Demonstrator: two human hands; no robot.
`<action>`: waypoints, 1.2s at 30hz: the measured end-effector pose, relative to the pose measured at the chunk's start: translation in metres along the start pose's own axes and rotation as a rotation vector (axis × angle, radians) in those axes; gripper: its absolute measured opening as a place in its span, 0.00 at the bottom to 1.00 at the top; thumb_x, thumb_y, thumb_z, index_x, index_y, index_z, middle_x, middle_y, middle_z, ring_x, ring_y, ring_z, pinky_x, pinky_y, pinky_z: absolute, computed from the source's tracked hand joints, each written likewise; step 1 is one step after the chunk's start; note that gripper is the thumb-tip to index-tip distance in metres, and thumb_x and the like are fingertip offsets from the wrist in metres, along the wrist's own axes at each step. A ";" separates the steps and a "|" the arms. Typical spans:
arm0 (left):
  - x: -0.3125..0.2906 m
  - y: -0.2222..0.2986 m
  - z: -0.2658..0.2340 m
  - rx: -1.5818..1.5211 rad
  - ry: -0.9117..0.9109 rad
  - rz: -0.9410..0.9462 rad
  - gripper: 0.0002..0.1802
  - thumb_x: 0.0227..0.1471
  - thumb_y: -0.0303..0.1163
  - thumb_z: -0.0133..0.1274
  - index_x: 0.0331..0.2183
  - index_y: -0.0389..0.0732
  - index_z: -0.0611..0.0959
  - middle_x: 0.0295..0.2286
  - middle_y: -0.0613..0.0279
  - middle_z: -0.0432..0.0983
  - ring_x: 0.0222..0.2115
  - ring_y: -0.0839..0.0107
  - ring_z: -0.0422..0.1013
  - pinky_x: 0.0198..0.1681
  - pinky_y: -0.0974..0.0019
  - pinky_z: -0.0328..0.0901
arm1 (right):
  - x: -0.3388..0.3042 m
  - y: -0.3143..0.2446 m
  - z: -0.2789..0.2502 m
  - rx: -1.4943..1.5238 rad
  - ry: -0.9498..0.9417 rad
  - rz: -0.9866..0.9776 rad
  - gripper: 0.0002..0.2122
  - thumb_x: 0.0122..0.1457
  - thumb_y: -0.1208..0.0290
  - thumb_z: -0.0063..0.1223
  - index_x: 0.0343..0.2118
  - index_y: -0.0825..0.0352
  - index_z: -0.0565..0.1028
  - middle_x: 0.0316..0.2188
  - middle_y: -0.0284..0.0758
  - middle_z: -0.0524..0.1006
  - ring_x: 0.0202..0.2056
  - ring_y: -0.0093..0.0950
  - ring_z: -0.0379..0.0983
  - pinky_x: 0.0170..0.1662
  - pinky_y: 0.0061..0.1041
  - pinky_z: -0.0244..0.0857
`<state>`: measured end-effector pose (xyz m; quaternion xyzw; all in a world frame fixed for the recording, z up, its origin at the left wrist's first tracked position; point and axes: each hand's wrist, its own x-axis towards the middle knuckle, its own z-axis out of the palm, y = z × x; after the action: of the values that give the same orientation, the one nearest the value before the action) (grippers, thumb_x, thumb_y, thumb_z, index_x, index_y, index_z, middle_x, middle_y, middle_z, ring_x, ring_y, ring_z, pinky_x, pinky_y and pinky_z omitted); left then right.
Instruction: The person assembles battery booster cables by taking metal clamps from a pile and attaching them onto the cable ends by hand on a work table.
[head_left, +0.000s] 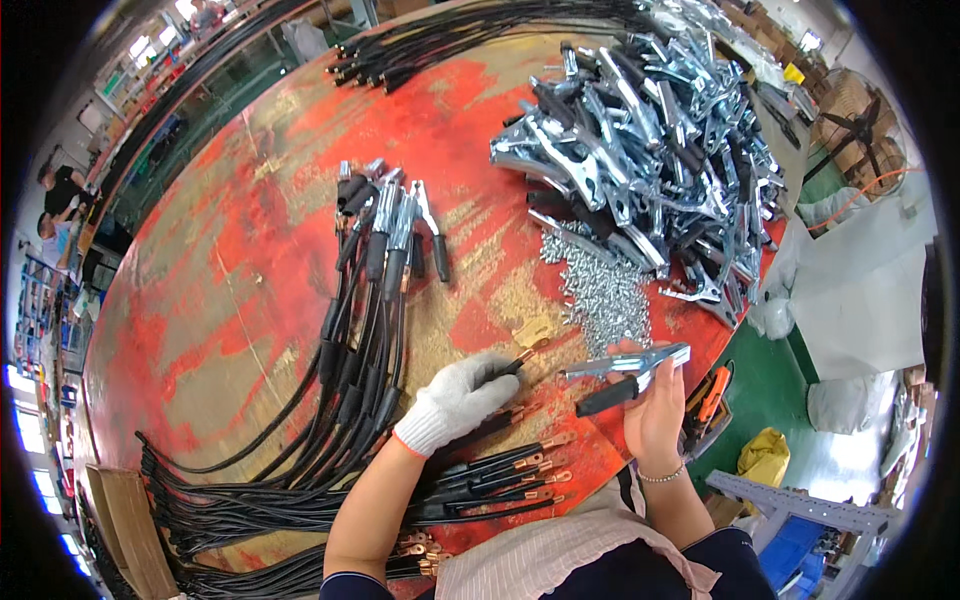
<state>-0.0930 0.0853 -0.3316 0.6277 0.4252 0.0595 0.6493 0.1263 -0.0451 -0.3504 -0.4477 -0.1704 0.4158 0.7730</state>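
My left hand (pixel 462 398), in a white knit glove, is closed on a black cable (pixel 508 369) whose copper ring lug (pixel 535 350) sticks out past the fingers. Bare and wearing a bead bracelet, my right hand (pixel 655 410) grips a metal spring clamp (pixel 640 362) with a black handle sleeve. The lug and the clamp are apart, with a short gap between them. Just beyond the clamp lies a heap of small silver screws (pixel 600 295). Under my left forearm run more black cables (pixel 490 475) with copper lugs.
A big pile of metal clamps (pixel 640 150) covers the table's far right. Left of centre lies a bundle of cables with clamps attached (pixel 385 235). Further cables (pixel 400 60) rest at the far edge. An orange-handled tool (pixel 713 395) sits beside the table, and a fan (pixel 852 130) stands right.
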 end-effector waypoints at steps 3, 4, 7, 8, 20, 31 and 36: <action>-0.001 -0.004 0.003 -0.050 -0.002 0.116 0.22 0.54 0.44 0.52 0.45 0.38 0.78 0.31 0.58 0.79 0.34 0.70 0.74 0.41 0.69 0.66 | 0.001 0.009 0.009 -0.119 -0.045 -0.048 0.15 0.67 0.61 0.37 0.51 0.63 0.59 0.48 0.50 0.70 0.50 0.46 0.69 0.52 0.46 0.65; -0.002 0.000 0.005 -0.066 -0.014 0.108 0.22 0.54 0.44 0.52 0.45 0.38 0.78 0.31 0.58 0.79 0.34 0.70 0.74 0.41 0.69 0.66 | 0.001 0.013 0.009 -0.153 -0.058 -0.083 0.16 0.67 0.62 0.38 0.52 0.63 0.57 0.48 0.52 0.69 0.50 0.47 0.68 0.53 0.47 0.65; -0.009 0.013 0.012 0.142 0.005 0.107 0.16 0.54 0.40 0.53 0.38 0.38 0.81 0.25 0.62 0.77 0.26 0.76 0.72 0.34 0.70 0.67 | 0.000 0.010 0.022 -0.161 -0.163 -0.078 0.17 0.66 0.62 0.39 0.52 0.64 0.55 0.48 0.54 0.68 0.51 0.49 0.68 0.52 0.46 0.67; -0.009 0.014 0.014 0.133 -0.001 0.102 0.16 0.54 0.40 0.53 0.38 0.38 0.81 0.25 0.62 0.77 0.26 0.76 0.72 0.34 0.70 0.67 | 0.000 0.010 0.024 -0.168 -0.206 -0.068 0.17 0.66 0.62 0.39 0.52 0.65 0.55 0.48 0.55 0.68 0.51 0.49 0.68 0.51 0.45 0.68; -0.010 0.030 0.015 0.271 0.052 -0.061 0.24 0.50 0.54 0.53 0.35 0.43 0.83 0.24 0.52 0.77 0.27 0.59 0.76 0.32 0.62 0.68 | -0.001 -0.005 0.034 -0.226 -0.389 -0.009 0.19 0.65 0.60 0.42 0.51 0.66 0.55 0.47 0.55 0.68 0.50 0.50 0.68 0.50 0.45 0.68; -0.010 0.024 0.020 0.279 0.084 0.003 0.23 0.51 0.53 0.52 0.35 0.43 0.83 0.24 0.51 0.77 0.27 0.56 0.76 0.32 0.61 0.68 | -0.004 -0.007 0.036 -0.262 -0.377 -0.017 0.20 0.64 0.59 0.43 0.52 0.66 0.55 0.47 0.54 0.69 0.50 0.50 0.69 0.50 0.45 0.68; -0.009 0.025 0.021 0.253 0.087 -0.031 0.23 0.51 0.53 0.52 0.35 0.43 0.84 0.23 0.52 0.77 0.26 0.58 0.76 0.31 0.62 0.68 | -0.005 -0.007 0.037 -0.268 -0.360 -0.019 0.20 0.64 0.60 0.42 0.52 0.66 0.54 0.47 0.54 0.69 0.50 0.50 0.69 0.50 0.44 0.69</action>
<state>-0.0743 0.0692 -0.3086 0.6949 0.4666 0.0225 0.5467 0.1027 -0.0305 -0.3237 -0.4634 -0.3635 0.4551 0.6678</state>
